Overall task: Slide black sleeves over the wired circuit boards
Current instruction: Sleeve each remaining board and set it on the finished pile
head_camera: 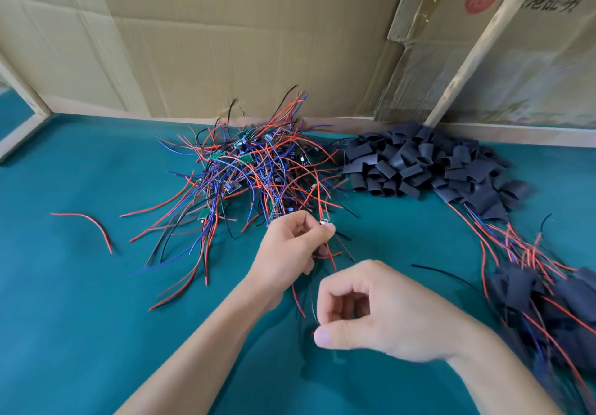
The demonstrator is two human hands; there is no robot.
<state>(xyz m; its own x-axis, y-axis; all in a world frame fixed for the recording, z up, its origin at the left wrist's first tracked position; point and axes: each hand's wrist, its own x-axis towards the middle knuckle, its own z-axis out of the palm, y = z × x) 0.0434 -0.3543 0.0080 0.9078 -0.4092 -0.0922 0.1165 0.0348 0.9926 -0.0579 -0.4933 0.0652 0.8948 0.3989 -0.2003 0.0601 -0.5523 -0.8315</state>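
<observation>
A tangled pile of small green circuit boards with red, blue and black wires lies at the middle back of the teal table. To its right is a heap of short black sleeves. My left hand pinches one small wired board at the pile's near edge, its wires hanging down toward me. My right hand is below it, thumb and fingers curled around the lower ends of those wires. Sleeved boards with wires lie in a heap at the right.
The teal table cover spreads across the front and left. A loose red wire lies at the left and a loose black wire at the right. Cardboard walls and wooden slats close off the back.
</observation>
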